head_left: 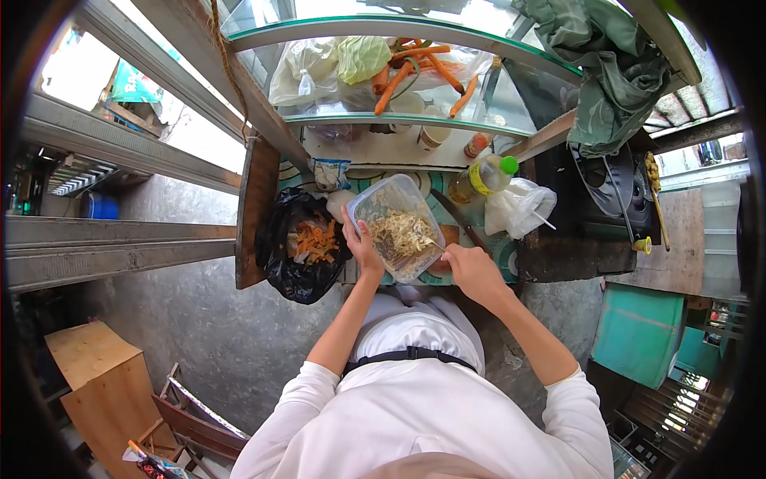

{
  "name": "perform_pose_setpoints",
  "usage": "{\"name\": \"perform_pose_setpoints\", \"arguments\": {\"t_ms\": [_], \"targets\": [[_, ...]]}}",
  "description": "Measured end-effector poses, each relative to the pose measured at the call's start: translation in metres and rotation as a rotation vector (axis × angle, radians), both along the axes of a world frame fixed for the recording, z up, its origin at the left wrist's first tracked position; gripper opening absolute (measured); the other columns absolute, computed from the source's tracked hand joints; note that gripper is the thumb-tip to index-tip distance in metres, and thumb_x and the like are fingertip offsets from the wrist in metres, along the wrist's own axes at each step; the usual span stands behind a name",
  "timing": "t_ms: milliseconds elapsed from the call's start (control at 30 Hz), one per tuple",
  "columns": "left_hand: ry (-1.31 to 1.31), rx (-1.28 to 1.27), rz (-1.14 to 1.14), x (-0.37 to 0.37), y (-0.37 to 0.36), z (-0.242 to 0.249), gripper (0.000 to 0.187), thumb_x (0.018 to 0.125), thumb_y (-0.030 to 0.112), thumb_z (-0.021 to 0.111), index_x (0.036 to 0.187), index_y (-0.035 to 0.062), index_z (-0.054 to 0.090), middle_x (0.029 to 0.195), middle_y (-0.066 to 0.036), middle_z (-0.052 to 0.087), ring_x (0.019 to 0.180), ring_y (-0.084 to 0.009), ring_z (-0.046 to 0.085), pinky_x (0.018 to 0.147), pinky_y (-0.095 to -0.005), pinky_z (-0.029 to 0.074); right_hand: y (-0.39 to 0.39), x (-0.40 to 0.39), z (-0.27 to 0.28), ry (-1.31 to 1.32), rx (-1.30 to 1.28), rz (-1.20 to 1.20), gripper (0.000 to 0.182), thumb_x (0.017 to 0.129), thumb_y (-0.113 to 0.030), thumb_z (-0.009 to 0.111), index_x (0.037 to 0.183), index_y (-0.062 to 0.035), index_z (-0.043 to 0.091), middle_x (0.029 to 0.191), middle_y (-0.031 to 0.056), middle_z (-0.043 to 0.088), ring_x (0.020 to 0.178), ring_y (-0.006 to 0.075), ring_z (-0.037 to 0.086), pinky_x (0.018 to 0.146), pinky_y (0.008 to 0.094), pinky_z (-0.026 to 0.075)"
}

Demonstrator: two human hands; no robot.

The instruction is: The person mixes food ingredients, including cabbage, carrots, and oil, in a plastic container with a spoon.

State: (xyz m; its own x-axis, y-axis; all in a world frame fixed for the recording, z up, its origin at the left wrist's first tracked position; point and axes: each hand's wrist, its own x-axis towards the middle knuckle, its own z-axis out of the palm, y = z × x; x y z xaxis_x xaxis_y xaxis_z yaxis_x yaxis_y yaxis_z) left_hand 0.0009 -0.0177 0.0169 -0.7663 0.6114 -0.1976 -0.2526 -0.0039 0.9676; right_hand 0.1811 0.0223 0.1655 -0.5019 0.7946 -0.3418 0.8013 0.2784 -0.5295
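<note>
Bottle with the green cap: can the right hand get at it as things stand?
Probably yes: the bottle stands beyond the right hand, with nothing tall between them, though the hand would likely have to let go of the utensil first.

No text reads clearly; lettering on the yellow bottle label [479, 179] and teal sheet [137, 83] is illegible.

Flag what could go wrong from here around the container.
1. Spill: the left hand grips the plastic container by one side, so a hard push of the utensil in the right hand might tip out the shredded mix.
2. Cut: what looks like a knife lies close to the right hand.
3. Contamination: the black bag sits open beside the left hand; its orange scraps could perhaps stray in.
</note>
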Motion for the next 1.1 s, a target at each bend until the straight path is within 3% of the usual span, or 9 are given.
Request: {"name": "perform_pose_setpoints", "arguments": {"t_ms": [67, 267, 400, 500, 600, 700, 833, 933, 1100], "targets": [[-0.041, -0.028, -0.005, 0.0, 0.0, -0.002, 0.065, 0.095, 0.046, 0.045, 0.146, 0.0106, 0.026, 0.12, -0.008, 0.038, 0.1, -0.0193, 0.042, 0.089, -0.0298, 0.035, 0.001, -0.012, 0.008, -0.285, 0.093, 0.047, 0.018, 0.083, -0.011, 0.051, 0.082, 0.0018, 0.062, 0.077, 0.022, 0.065, 0.073, 0.0358, 0.066, 0.063, 0.0446, 0.052], [0.0, -0.029, -0.041, 0.004, 0.004, -0.015, 0.066, 0.094, 0.048, 0.045, 0.146, 0.01, 0.027, 0.138, -0.013, 0.032, 0.122, -0.0258, 0.037, 0.1, -0.0336, 0.03, -0.003, -0.026, -0.053, -0.303, 0.071, 0.31, 0.015, 0.074, -0.007, 0.054, 0.073, 0.0013, 0.065, 0.075, 0.0219, 0.065, 0.072, 0.0351, 0.066, 0.062, 0.0439, 0.053], [-0.004, 0.028, -0.085, 0.008, 0.009, -0.017, 0.064, 0.095, 0.045, 0.046, 0.145, 0.0093, 0.029, 0.133, -0.011, 0.035, 0.118, -0.0228, 0.04, 0.098, -0.0323, 0.031, -0.023, -0.044, -0.052, -0.277, 0.009, 0.438, 0.015, 0.071, -0.009, 0.057, 0.074, 0.0012, 0.068, 0.077, 0.0216, 0.066, 0.071, 0.0339, 0.067, 0.061, 0.0435, 0.053], [-0.085, 0.053, -0.094, -0.003, 0.008, -0.021, 0.062, 0.095, 0.042, 0.048, 0.144, 0.0091, 0.031, 0.13, -0.01, 0.037, 0.116, -0.0205, 0.042, 0.097, -0.0312, 0.033, -0.011, -0.026, -0.054, -0.27, -0.06, 0.334, 0.02, 0.077, -0.018, 0.056, 0.076, -0.0014, 0.067, 0.078, 0.019, 0.066, 0.076, 0.0364, 0.065, 0.066, 0.0473, 0.051], [-0.131, 0.092, -0.141, -0.01, 0.005, -0.029, 0.061, 0.094, 0.04, 0.05, 0.144, 0.0091, 0.031, 0.128, -0.009, 0.038, 0.116, -0.0194, 0.042, 0.096, -0.0305, 0.034, 0.014, -0.011, -0.02, -0.303, -0.014, 0.262, 0.033, 0.084, -0.033, 0.057, 0.078, -0.0021, 0.068, 0.074, 0.0174, 0.065, 0.073, 0.0354, 0.065, 0.062, 0.0448, 0.05], [-0.073, 0.049, -0.194, -0.007, 0.01, -0.026, 0.062, 0.094, 0.039, 0.052, 0.144, 0.0104, 0.031, 0.13, -0.01, 0.037, 0.118, -0.0201, 0.041, 0.097, -0.0309, 0.034, 0.022, -0.021, 0.011, -0.459, 0.154, 0.279, 0.025, 0.078, -0.028, 0.062, 0.072, -0.0046, 0.069, 0.072, 0.0149, 0.066, 0.067, 0.0303, 0.066, 0.059, 0.0402, 0.051], [-0.05, 0.073, -0.22, -0.01, 0.013, -0.017, 0.061, 0.094, 0.038, 0.051, 0.145, 0.0115, 0.031, 0.134, -0.011, 0.035, 0.12, -0.0208, 0.04, 0.099, -0.0312, 0.034, 0.024, -0.023, -0.016, -0.516, 0.372, 0.416, 0.013, 0.068, -0.02, 0.066, 0.068, -0.0075, 0.07, 0.068, 0.0123, 0.066, 0.063, 0.0279, 0.066, 0.056, 0.0365, 0.051], [-0.126, 0.058, -0.205, -0.006, 0.015, -0.009, 0.061, 0.094, 0.038, 0.051, 0.144, 0.0102, 0.031, 0.135, -0.01, 0.035, 0.119, -0.0202, 0.04, 0.099, -0.0302, 0.034, 0.008, -0.014, -0.051, -0.488, 0.305, 0.449, 0.017, 0.067, -0.02, 0.065, 0.067, -0.0033, 0.068, 0.067, 0.0154, 0.065, 0.065, 0.0315, 0.066, 0.059, 0.0393, 0.052], [-0.219, 0.09, -0.136, 0.002, 0.013, -0.029, 0.061, 0.094, 0.04, 0.051, 0.143, 0.0083, 0.033, 0.133, -0.009, 0.037, 0.116, -0.0176, 0.041, 0.095, -0.0275, 0.035, -0.007, -0.01, -0.059, -0.34, 0.005, 0.203, 0.018, 0.072, -0.018, 0.062, 0.077, -0.0036, 0.072, 0.074, 0.0194, 0.066, 0.071, 0.0334, 0.066, 0.065, 0.0419, 0.052]]}}
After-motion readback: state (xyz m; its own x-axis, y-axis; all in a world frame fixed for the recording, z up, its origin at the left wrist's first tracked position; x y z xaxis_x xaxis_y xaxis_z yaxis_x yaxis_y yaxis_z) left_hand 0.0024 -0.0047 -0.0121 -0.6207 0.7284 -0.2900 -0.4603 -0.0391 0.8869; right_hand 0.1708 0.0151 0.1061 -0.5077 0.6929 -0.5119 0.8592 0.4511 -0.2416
